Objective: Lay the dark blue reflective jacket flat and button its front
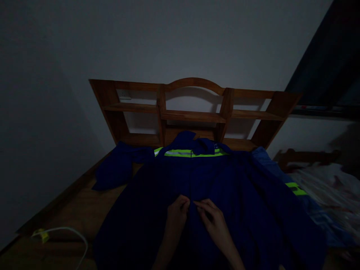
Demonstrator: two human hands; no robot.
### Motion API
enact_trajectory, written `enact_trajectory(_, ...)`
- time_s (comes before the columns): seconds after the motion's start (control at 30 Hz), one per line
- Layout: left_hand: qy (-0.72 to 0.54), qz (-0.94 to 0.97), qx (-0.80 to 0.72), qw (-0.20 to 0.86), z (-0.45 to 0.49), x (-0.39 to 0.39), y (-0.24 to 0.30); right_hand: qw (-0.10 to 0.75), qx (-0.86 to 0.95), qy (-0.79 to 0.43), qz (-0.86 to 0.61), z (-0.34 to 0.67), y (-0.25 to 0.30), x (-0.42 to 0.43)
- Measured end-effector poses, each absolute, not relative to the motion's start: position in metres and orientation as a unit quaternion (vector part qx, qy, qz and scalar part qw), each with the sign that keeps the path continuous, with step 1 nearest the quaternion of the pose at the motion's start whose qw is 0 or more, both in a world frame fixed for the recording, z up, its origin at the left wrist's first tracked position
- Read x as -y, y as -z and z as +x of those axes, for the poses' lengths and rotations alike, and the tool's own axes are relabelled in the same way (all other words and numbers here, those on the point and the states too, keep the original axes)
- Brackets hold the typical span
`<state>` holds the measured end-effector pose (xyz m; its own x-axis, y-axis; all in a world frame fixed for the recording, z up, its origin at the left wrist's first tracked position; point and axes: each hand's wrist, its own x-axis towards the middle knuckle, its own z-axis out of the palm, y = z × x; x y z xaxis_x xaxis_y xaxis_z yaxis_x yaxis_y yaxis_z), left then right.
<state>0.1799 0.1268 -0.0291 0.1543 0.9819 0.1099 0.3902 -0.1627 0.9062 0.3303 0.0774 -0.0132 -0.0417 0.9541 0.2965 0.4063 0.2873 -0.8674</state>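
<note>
A dark blue work jacket point(225, 180) lies spread front up on a wooden surface, its collar toward the headboard. Yellow-green reflective strips point(180, 153) cross its chest. At the middle of the front, along the placket, my left hand point(177, 212) is closed, its curled fingers pinching the cloth edge. Just to the right, my right hand point(212, 216) has thumb and forefinger brought together at the same front seam. The fingertips of both hands almost meet. Any button or fastener between them is too dark and small to make out.
A wooden headboard with shelves point(194, 116) stands against the wall behind the jacket. At left, a pale cable point(70, 229) curves over the wooden surface point(81, 210). On the right lie a lighter blue garment point(267, 161) with a reflective strip and a crumpled plastic bag point(334, 187).
</note>
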Motion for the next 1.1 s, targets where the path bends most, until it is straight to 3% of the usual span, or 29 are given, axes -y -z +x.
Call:
enact_trajectory(0.37, -0.465, 0.598, -0.436, 0.485, 0.171, -0.132, 0.034, 0.476, 0.615, -0.291, -0.556, 0.314, 0.0, -0.097)
enact_trajectory(0.53, -0.473, 0.592, -0.436, 0.486, 0.172, -0.126, 0.031, 0.528, 0.56, -0.271, -0.578, 0.301, 0.021, -0.101)
enact_trajectory(1.1, -0.454, 0.567, -0.465, 0.506, 0.17, -0.129, 0.027, 0.514, 0.575, -0.259, -0.581, 0.303, 0.029, -0.102)
